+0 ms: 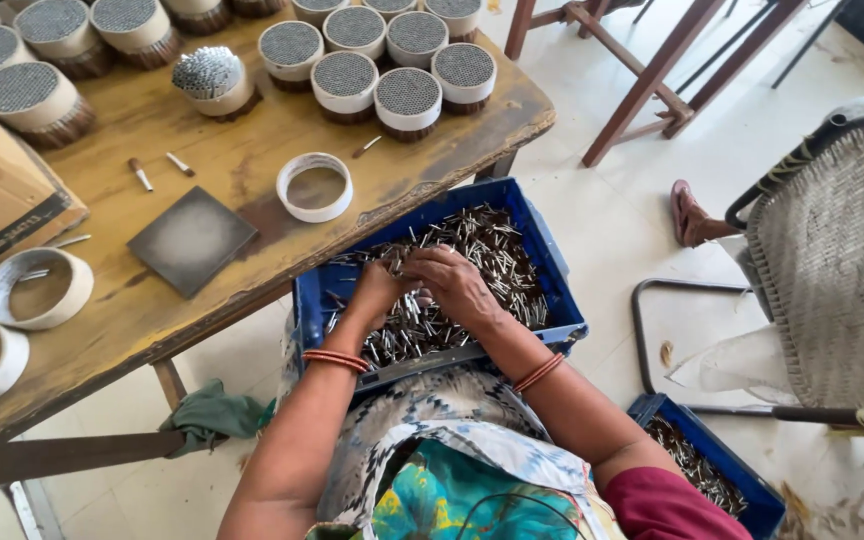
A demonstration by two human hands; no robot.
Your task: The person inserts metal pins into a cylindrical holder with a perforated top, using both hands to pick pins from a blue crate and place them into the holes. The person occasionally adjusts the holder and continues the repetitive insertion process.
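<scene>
Gathering small silver-grey sticks, the person is working both hands into the heap inside the blue crate (542, 250) resting on their lap. The left hand (377, 290) is curling narrowly around a pinch of sticks (487, 255), its fingertips buried in the pile, so the grip itself cannot be judged exactly. The right hand (457, 285) is lying over the heap just beside it, fingers bent and loosely closed, touching the sticks; whether it is holding any cannot be told.

Outward at 11 o'clock from the hands, an unfilled white ring (314, 186) is sitting on the wooden table (252, 260), with a dark square tile (192, 240) at 9 o'clock of it. Two more hollow rings (37, 288) are lying at the table's 9 o'clock edge. At 12 o'clock, many packed round bundles (407, 97) are standing in rows, so a good share of the work looks done, while several rings are waiting unfilled. The crate is holding plenty of loose sticks, and a second blue crate (712, 465) at 4 o'clock, on the floor, is holding more. A woven chair (832, 260) is standing at 3 o'clock.
</scene>
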